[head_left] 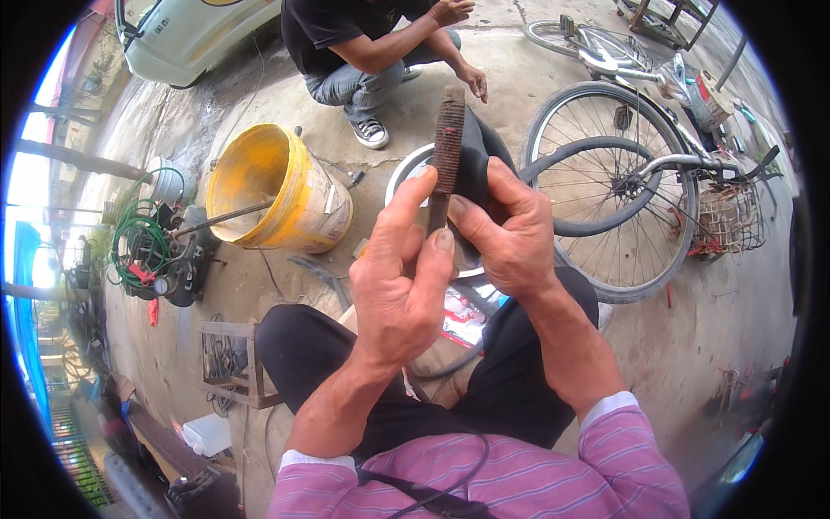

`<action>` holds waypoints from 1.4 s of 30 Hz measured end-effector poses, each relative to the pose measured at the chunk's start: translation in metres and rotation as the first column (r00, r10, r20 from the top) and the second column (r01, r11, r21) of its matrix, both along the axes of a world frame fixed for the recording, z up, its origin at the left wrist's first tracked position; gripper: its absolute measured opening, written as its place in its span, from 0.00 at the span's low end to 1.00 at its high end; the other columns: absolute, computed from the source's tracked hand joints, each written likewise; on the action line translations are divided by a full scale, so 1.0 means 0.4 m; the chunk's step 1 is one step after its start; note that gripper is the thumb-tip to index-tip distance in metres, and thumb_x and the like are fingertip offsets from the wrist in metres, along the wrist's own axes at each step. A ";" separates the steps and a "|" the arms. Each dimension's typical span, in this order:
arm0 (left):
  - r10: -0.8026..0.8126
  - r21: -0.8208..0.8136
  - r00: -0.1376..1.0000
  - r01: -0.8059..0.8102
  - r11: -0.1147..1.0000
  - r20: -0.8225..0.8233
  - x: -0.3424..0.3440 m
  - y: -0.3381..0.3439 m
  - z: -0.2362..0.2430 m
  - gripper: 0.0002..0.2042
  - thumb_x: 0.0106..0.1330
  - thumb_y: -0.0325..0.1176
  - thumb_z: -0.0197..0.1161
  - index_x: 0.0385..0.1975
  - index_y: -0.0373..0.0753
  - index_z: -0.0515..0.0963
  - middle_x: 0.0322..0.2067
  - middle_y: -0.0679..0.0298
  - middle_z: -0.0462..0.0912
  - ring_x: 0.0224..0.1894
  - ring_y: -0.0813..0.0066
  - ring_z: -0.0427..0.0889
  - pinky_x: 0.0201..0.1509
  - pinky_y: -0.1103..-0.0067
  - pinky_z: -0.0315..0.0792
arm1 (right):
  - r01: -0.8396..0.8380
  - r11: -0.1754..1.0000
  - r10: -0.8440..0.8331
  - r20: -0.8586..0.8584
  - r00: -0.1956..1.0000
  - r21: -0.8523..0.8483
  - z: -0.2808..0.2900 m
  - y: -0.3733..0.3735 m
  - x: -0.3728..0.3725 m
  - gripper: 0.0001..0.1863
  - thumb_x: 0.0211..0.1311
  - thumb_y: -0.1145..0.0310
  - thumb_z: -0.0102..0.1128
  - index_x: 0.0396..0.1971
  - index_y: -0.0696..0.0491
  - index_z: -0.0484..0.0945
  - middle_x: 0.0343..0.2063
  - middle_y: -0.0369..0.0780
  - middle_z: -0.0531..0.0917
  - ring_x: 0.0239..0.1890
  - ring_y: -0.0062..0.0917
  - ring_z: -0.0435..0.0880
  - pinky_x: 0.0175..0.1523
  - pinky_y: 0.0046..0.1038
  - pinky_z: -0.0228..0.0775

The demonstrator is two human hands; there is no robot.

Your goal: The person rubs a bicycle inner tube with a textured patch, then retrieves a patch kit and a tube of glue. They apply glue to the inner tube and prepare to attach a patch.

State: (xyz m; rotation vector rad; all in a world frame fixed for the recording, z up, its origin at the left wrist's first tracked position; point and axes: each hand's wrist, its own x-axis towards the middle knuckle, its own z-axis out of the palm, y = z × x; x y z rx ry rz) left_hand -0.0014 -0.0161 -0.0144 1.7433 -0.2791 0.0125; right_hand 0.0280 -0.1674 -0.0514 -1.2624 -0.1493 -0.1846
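Black inner tube (474, 160), head view: a section is up in front of the wearer, above the knees, pinched in the right hand (514, 238) between thumb and fingers. Left hand (399, 290) grips a ribbed rod (449, 138), rusty brown, by its smooth lower shank; ribbed end points up and away, just beside the tube. Both hands occupied, close together at mid-view. Right thumb tip close by the rod; contact between them cannot be told.

Beneath and beyond the hands: white basin (406, 164), mostly hidden. To the right, a bicycle wheel (624, 184) with a dark rubber loop (592, 147) across its spokes; whether this joins the held section is hidden by the right hand. Wire basket (729, 221) past the wheel. Second bicycle (605, 54) lying farther off.

To the left: yellow bucket (316, 203), tilted, a thin bar (225, 219) across its near side. Black compressor (186, 277) and coiled green hose (138, 246) farther left. Small wooden frame (251, 363) near the left knee.

Far side: another person (367, 52) in dark shirt and jeans, squatting; pale vehicle (186, 39) at upper left.
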 end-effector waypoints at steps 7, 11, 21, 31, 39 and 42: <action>-0.007 -0.063 0.999 0.005 0.998 -0.038 -0.038 0.006 0.011 0.29 0.77 0.25 0.53 0.77 0.33 0.59 0.26 0.65 0.81 0.20 0.90 0.69 0.24 0.89 0.63 | 0.020 0.999 -0.019 -0.023 1.000 0.039 0.004 -0.010 -0.004 0.11 0.67 0.79 0.66 0.48 0.61 0.83 0.40 0.31 0.83 0.42 0.11 0.79 0.47 0.18 0.74; -0.015 -0.018 1.000 0.015 1.000 -0.013 -0.060 0.014 -0.039 0.28 0.77 0.23 0.52 0.77 0.33 0.59 0.25 0.66 0.80 0.23 0.89 0.70 0.28 0.89 0.64 | 0.018 1.000 -0.018 -0.009 1.000 0.021 0.003 -0.008 0.000 0.11 0.67 0.79 0.66 0.48 0.61 0.83 0.39 0.31 0.83 0.41 0.12 0.79 0.47 0.19 0.74; 0.066 -0.197 0.996 -0.077 0.977 -0.062 -0.013 -0.009 0.038 0.29 0.76 0.25 0.53 0.76 0.32 0.58 0.25 0.63 0.81 0.18 0.89 0.68 0.23 0.90 0.62 | 0.041 0.997 -0.034 -0.111 0.993 0.059 0.014 -0.006 0.001 0.10 0.67 0.76 0.69 0.46 0.62 0.84 0.34 0.31 0.86 0.36 0.10 0.80 0.41 0.18 0.74; 0.010 -0.102 0.999 -0.014 0.995 -0.034 -0.058 0.019 0.005 0.29 0.76 0.24 0.53 0.76 0.32 0.58 0.27 0.62 0.82 0.19 0.90 0.68 0.25 0.90 0.62 | 0.017 0.992 -0.006 -0.088 0.996 0.126 0.008 -0.001 0.003 0.12 0.65 0.75 0.73 0.46 0.61 0.85 0.37 0.31 0.86 0.38 0.10 0.80 0.44 0.16 0.75; 0.000 -0.053 0.998 -0.004 0.999 -0.058 -0.042 0.012 -0.017 0.28 0.76 0.23 0.53 0.76 0.34 0.60 0.26 0.65 0.82 0.19 0.90 0.69 0.24 0.89 0.62 | 0.011 0.999 -0.011 0.002 1.000 -0.043 -0.018 -0.008 -0.002 0.09 0.64 0.78 0.70 0.43 0.61 0.85 0.44 0.34 0.83 0.42 0.11 0.78 0.45 0.18 0.73; 0.025 -0.039 0.999 -0.026 0.999 -0.032 0.010 -0.003 0.027 0.28 0.76 0.24 0.53 0.76 0.33 0.61 0.24 0.66 0.81 0.20 0.90 0.69 0.24 0.89 0.63 | 0.056 0.998 -0.055 0.038 0.998 -0.013 -0.013 0.014 -0.001 0.10 0.63 0.79 0.67 0.44 0.60 0.86 0.42 0.36 0.84 0.42 0.14 0.79 0.47 0.21 0.73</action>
